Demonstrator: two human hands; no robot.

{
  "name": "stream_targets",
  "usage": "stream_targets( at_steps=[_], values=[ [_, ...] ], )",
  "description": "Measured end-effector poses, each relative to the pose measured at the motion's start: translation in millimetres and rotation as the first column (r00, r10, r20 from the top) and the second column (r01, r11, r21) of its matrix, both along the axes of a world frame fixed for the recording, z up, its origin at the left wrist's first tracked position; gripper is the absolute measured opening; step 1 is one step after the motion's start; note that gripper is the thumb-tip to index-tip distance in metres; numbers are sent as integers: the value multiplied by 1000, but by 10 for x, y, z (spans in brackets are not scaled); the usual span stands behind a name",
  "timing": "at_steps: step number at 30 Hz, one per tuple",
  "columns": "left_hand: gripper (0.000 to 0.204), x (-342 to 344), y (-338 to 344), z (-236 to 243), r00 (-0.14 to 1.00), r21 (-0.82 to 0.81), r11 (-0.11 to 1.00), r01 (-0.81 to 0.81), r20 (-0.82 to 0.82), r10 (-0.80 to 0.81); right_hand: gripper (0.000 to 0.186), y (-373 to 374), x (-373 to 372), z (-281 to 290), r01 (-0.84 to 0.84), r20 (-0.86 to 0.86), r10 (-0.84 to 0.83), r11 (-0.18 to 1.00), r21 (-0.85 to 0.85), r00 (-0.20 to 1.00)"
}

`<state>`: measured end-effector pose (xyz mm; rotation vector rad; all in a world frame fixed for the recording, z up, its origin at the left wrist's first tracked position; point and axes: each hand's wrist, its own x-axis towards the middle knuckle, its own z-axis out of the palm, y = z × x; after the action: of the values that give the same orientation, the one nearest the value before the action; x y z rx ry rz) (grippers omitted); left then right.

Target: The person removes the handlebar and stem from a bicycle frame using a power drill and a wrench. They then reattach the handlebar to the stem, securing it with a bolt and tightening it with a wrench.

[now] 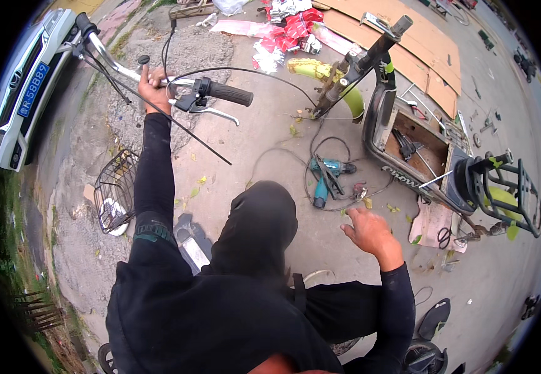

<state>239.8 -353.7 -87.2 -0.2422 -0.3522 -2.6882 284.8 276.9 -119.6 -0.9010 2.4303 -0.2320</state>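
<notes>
My left hand (153, 92) grips a silver handlebar (113, 61), which has a black rubber grip (232, 93), a brake lever and dangling cables. My right hand (367, 232) hangs with its fingers apart and holds nothing, below a teal and black power drill (321, 188) lying on the concrete among black cords. To the upper right stands a stripped scooter frame (375, 140) with a bare steering column, yellow-green front piece and an open compartment (420, 143) with parts inside. Scissors (445, 239) lie on a pink sheet beside it.
A white car (27, 93) is at the upper left, a black wire basket (114, 193) by my left arm. Cardboard sheets (401, 59), red and white wrappers (292, 28) and scattered metal parts lie at the back and right. A dark loose piece (435, 321) lies at lower right.
</notes>
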Motion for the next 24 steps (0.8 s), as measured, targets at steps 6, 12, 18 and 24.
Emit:
stream_targets(
  at_steps=[6, 12, 18, 24],
  values=[
    [45, 146, 390, -602, 977, 161, 986, -42, 213, 6, 37, 111, 32, -115, 37, 22, -38, 999, 13, 999],
    [35, 94, 955, -948, 861, -212, 966, -151, 451, 234, 39, 38, 8, -95, 55, 67, -55, 998, -1, 996],
    [34, 35, 1574, -1627, 644, -275, 961, -12, 734, 218, 40, -41, -125, -236, 49, 74, -51, 999, 17, 996],
    [34, -77, 1849, -1850, 594, -369, 929, 8, 749, 293, 40, 156, -118, -335, 111, 143, -110, 994, 5, 984]
  ],
)
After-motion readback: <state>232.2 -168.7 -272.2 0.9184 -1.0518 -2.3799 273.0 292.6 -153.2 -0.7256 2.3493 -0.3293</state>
